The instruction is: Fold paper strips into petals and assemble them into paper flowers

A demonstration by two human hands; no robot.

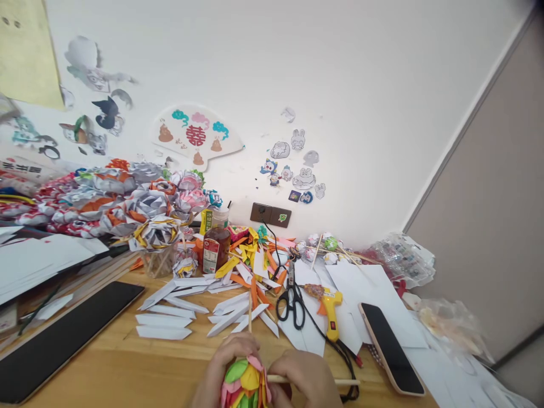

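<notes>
At the bottom centre my left hand (229,352) is closed around a paper flower (247,378) with pink, yellow and green petals. A thin wooden stick (250,318) rises past my left fingers, and its lower end is hidden. My right hand (306,371) pinches a second wooden stick (347,383) that lies crosswise, its left tip at the flower's right side. Whether that tip presses into the petals I cannot tell. Just beyond my hands are folded white paper strips (164,331), black scissors (291,306) and a yellow glue gun (332,310) with a black cord.
A dark tablet-like slab (76,334) lies at left, a phone (391,348) at right. Finished paper flowers (144,204) are heaped at back left, beside a brown bottle (216,249). White sheets (374,294) and plastic bags (453,326) cover the right. A wall socket (271,215) is behind.
</notes>
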